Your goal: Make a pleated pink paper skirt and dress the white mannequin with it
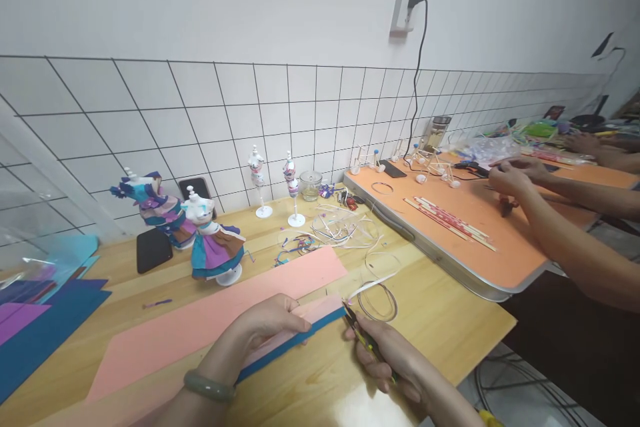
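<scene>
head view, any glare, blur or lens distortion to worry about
Head view: a pale glare washes the wooden table below the right hand; head view: wide-angle stretch slants and widens the wall tiles toward the left edge; head view: the clutter toward the far right looks soft, its small items hard to tell apart.

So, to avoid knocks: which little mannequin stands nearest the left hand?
The front mannequin, in the teal, purple and brown skirt, stands nearest the left hand. The other skirted one is behind it, leftward; both skirtless ones stand farther back.
</scene>
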`<state>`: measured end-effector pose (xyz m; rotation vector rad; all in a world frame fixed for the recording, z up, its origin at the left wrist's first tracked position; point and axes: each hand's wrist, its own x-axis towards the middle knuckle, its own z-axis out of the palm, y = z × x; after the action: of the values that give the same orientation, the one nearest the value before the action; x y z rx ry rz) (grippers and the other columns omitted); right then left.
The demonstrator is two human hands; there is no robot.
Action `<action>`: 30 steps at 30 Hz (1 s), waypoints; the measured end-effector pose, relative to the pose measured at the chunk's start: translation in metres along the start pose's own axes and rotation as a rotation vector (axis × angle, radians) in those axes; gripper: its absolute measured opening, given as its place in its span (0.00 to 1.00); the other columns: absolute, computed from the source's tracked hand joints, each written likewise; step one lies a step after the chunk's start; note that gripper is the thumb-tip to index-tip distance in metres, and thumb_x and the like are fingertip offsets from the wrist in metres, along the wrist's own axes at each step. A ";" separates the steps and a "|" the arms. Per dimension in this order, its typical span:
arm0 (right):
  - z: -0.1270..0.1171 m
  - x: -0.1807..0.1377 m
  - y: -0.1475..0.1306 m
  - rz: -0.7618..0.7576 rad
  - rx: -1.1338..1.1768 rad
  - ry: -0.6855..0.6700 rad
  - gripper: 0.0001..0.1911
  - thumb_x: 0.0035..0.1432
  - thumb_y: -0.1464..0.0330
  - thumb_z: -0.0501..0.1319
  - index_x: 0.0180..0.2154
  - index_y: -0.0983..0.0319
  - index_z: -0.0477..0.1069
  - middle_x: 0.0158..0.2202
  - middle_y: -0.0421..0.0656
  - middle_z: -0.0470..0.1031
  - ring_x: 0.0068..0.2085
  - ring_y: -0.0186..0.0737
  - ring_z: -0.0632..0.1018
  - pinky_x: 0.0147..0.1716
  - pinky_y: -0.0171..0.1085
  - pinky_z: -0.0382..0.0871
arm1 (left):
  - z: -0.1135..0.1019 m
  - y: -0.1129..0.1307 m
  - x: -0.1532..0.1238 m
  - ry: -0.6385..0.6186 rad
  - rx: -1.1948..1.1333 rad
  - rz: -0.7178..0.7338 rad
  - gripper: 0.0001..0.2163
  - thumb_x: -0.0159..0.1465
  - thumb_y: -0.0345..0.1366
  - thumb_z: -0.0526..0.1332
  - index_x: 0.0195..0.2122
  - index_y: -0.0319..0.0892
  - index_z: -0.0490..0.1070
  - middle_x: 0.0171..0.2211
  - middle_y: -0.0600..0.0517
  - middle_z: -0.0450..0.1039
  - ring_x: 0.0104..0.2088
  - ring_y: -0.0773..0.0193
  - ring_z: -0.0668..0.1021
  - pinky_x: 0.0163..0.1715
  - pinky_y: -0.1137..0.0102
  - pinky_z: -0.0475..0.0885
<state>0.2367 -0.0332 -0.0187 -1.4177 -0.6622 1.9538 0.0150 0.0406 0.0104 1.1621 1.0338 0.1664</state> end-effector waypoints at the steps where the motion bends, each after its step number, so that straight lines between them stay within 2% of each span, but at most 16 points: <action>1: 0.001 0.003 0.000 -0.022 -0.007 0.009 0.22 0.63 0.53 0.47 0.35 0.64 0.66 0.13 0.30 0.57 0.08 0.23 0.53 0.06 0.24 0.51 | 0.000 0.000 0.000 -0.001 -0.008 0.000 0.07 0.42 0.35 0.64 0.20 0.37 0.75 0.17 0.54 0.71 0.20 0.67 0.69 0.22 0.73 0.62; 9: 0.006 0.011 -0.003 -0.093 -0.008 -0.012 0.21 0.63 0.52 0.48 0.33 0.63 0.64 0.14 0.30 0.55 0.10 0.23 0.53 0.07 0.24 0.54 | 0.001 0.000 0.000 0.001 -0.038 -0.012 0.08 0.41 0.36 0.66 0.22 0.38 0.75 0.18 0.54 0.72 0.20 0.67 0.70 0.22 0.73 0.62; 17: 0.008 0.010 -0.002 -0.160 -0.026 0.033 0.19 0.60 0.52 0.51 0.31 0.62 0.61 0.14 0.28 0.51 0.10 0.22 0.49 0.07 0.24 0.50 | 0.000 0.001 0.000 -0.004 -0.025 0.006 0.11 0.40 0.39 0.69 0.18 0.37 0.74 0.19 0.53 0.72 0.21 0.66 0.69 0.26 0.71 0.63; 21: 0.006 0.006 -0.004 -0.195 -0.065 0.054 0.23 0.55 0.48 0.54 0.31 0.62 0.63 0.14 0.27 0.50 0.11 0.22 0.49 0.07 0.24 0.50 | -0.002 0.000 0.000 -0.013 -0.013 0.027 0.09 0.41 0.39 0.68 0.18 0.37 0.74 0.18 0.53 0.72 0.22 0.66 0.69 0.27 0.71 0.63; 27: 0.000 -0.014 -0.003 -0.227 -0.183 -0.002 0.31 0.49 0.41 0.54 0.35 0.63 0.66 0.15 0.28 0.53 0.12 0.22 0.51 0.09 0.24 0.47 | 0.000 0.001 -0.006 0.008 -0.012 0.055 0.09 0.43 0.39 0.66 0.20 0.38 0.73 0.18 0.54 0.71 0.21 0.66 0.69 0.25 0.72 0.62; 30: 0.001 -0.020 -0.001 -0.281 -0.274 0.060 0.30 0.48 0.42 0.56 0.36 0.63 0.66 0.12 0.27 0.51 0.11 0.23 0.51 0.10 0.25 0.47 | 0.006 0.002 -0.009 0.018 -0.017 0.090 0.08 0.43 0.38 0.65 0.21 0.39 0.71 0.19 0.56 0.69 0.22 0.66 0.68 0.25 0.72 0.61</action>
<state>0.2404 -0.0467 -0.0051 -1.4459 -1.0713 1.6422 0.0151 0.0327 0.0172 1.1943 0.9949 0.2570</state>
